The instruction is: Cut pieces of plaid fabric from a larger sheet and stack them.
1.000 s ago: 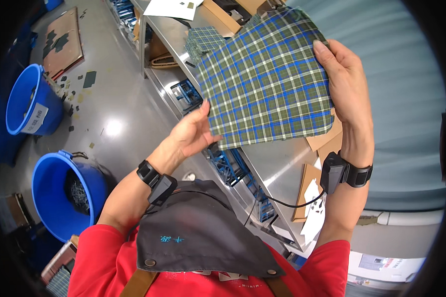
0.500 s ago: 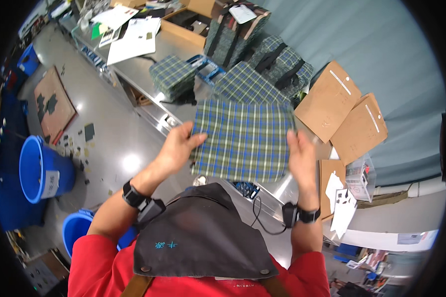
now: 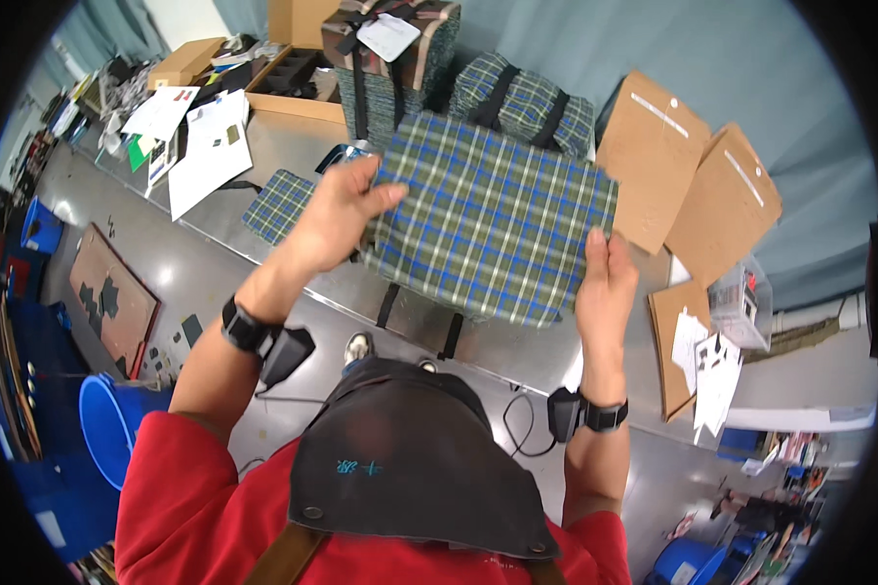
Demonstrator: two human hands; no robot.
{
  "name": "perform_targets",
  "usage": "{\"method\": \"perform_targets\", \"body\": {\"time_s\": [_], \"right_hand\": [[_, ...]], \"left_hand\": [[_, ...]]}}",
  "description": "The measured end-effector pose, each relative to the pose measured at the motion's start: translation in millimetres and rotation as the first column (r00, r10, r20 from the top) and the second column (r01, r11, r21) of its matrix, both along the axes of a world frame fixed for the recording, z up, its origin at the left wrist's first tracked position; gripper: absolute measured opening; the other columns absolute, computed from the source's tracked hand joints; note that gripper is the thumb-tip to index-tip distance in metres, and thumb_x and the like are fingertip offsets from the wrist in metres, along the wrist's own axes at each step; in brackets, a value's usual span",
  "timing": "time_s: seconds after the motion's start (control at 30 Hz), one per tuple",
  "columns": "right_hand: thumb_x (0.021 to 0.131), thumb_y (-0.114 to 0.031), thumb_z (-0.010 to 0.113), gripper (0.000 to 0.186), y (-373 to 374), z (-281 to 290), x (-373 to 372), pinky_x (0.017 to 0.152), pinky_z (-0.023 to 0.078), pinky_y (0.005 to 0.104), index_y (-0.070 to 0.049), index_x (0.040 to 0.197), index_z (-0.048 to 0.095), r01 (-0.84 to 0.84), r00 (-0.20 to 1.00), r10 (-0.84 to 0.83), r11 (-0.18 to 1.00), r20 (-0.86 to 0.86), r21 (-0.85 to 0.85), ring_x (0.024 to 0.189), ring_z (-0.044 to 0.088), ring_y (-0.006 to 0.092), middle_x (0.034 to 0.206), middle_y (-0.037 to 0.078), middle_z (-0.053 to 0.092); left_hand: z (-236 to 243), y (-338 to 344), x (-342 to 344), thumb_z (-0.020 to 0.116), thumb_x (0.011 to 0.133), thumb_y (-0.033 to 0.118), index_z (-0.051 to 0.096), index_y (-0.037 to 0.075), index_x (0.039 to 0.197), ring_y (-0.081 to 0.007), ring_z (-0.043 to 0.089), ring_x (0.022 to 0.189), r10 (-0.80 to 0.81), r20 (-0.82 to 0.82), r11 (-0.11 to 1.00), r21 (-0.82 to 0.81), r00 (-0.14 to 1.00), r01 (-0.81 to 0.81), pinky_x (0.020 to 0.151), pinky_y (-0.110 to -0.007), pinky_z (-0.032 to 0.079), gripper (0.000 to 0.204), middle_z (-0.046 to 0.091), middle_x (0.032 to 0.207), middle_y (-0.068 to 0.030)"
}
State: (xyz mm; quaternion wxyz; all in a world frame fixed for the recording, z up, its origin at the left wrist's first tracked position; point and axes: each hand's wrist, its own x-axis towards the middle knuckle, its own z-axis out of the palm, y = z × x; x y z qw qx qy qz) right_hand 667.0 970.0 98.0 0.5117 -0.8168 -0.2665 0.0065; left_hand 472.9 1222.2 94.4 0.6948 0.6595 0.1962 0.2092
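Observation:
A green, blue and white plaid fabric piece (image 3: 488,219) is held up over the steel table (image 3: 517,356). My left hand (image 3: 356,200) grips its left side with the thumb on top. My right hand (image 3: 605,273) grips its right edge near the lower corner, fingers partly hidden. Behind it lie a small plaid piece (image 3: 278,205), a strapped plaid bundle (image 3: 502,88) and an upright patterned bag (image 3: 385,68) with a white card. Two black straps (image 3: 449,336) hang over the table's front edge.
Brown cardboard sheets (image 3: 644,151) stand at right beside a clear plastic box (image 3: 741,312) and cut papers. Papers (image 3: 210,156) and an open carton (image 3: 293,83) fill the table's left. Blue buckets (image 3: 102,429) and a pink board (image 3: 112,283) are on the floor at left.
The view has swung from along the table to face it. The fabric piece, held in both my hands, has levelled out and shifted further over the table, covering the stacked pieces behind it.

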Motion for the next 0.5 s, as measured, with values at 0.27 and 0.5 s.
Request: {"method": "perform_targets", "body": {"time_s": [0.27, 0.5], "right_hand": [[0.106, -0.029, 0.056, 0.040, 47.8, -94.4, 34.9, 0.074, 0.047, 0.0481, 0.006, 0.087, 0.060, 0.133, 0.986, -0.157, 0.936, -0.049, -0.326, 0.077, 0.062, 0.0386, 0.081, 0.027, 0.063], [0.106, -0.031, 0.054, 0.042, 50.2, -74.5, 37.4, 0.079, 0.048, 0.0517, 0.007, 0.090, 0.062, 0.130, 0.985, -0.166, 0.875, -0.037, -0.466, 0.086, 0.064, 0.0475, 0.088, 0.030, 0.066]], "left_hand": [[-87.4, 68.8, 61.5, 0.063, 0.102, 0.009, 0.062, -0.005, 0.110, -0.0120, 0.063, 0.074, -0.081, -0.369, 0.984, 0.118, 0.926, 0.133, 0.058, -0.030, 0.050, 0.016, 0.069, 0.092, -0.0065], [-98.6, 69.3, 63.8, 0.071, 0.097, 0.011, 0.058, -0.006, 0.096, -0.0168, 0.057, 0.059, -0.037, -0.187, 0.991, 0.121, 0.982, 0.061, 0.049, -0.038, 0.044, 0.021, 0.060, 0.072, -0.0116]]}}
